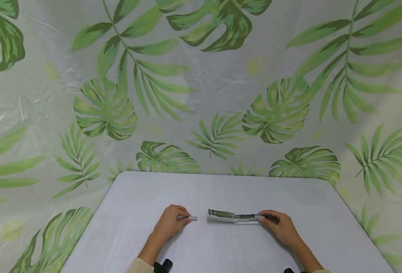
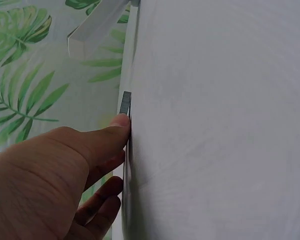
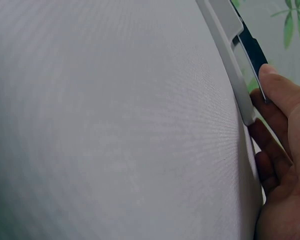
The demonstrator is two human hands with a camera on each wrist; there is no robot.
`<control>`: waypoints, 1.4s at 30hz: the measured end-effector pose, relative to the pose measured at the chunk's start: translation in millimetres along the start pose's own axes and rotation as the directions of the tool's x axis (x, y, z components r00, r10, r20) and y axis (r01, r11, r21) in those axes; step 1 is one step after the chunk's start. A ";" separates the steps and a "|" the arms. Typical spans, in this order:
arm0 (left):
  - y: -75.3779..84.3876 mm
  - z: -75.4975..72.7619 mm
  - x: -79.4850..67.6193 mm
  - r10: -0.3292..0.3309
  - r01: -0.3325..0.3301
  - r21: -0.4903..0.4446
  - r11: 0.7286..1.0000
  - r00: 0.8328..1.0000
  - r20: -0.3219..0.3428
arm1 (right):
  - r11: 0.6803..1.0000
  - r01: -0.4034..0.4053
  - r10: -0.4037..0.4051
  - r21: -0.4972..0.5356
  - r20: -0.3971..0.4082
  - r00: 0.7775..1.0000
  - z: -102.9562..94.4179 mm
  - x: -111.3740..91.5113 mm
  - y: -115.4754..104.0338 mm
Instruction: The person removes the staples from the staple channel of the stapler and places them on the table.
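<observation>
A white stapler (image 1: 223, 218) lies opened out on the table, its top cover swung back to the left and the metal magazine showing. My right hand (image 1: 283, 227) pinches the stapler's right end; in the right wrist view the thumb (image 3: 274, 80) lies on the dark metal magazine (image 3: 251, 44), above the white base (image 3: 230, 65). Left of the stapler, my left hand (image 1: 170, 223) pinches a short grey strip of staples (image 1: 194, 218) between thumb and fingers. The strip's ridged end (image 2: 125, 102) sticks out past the thumb, a small gap away from the stapler cover.
A white cloth covers the table (image 1: 218, 250), with rounded far corners. Behind it hangs a leaf-patterned curtain (image 1: 221, 94). Black wrist straps (image 1: 163, 265) show at the lower edge.
</observation>
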State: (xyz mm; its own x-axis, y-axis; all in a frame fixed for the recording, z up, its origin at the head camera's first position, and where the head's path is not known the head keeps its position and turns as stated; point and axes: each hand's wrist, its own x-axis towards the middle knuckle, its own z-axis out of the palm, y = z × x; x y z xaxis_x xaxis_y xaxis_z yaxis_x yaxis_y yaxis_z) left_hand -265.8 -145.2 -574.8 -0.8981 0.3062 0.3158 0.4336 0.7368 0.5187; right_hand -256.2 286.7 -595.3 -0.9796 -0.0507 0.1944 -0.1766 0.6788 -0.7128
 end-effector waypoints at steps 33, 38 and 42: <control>-4.6 1.9 -7.6 -0.050 0.050 -0.082 0.995 0.999 0.003 | 1.000 0.030 -0.030 0.000 0.000 1.000 -0.6 1.5 4.1; -4.4 -1.2 -4.6 -0.040 0.042 -0.063 0.997 0.999 0.031 | 0.999 0.037 -0.037 -0.001 -0.011 0.999 -0.3 3.8 5.7; -1.2 -3.2 -3.3 -0.055 0.058 -0.069 0.996 0.997 0.054 | 1.000 0.023 -0.023 -0.005 -0.007 1.000 1.1 2.0 5.9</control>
State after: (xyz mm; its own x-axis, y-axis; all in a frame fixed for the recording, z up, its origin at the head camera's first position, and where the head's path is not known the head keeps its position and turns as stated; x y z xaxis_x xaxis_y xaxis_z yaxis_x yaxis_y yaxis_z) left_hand -263.1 -149.1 -573.9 -0.9231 0.2978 0.2432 0.3845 0.7101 0.5899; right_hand -259.4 289.7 -599.9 -0.9746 -0.0609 0.2155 -0.1985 0.6809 -0.7050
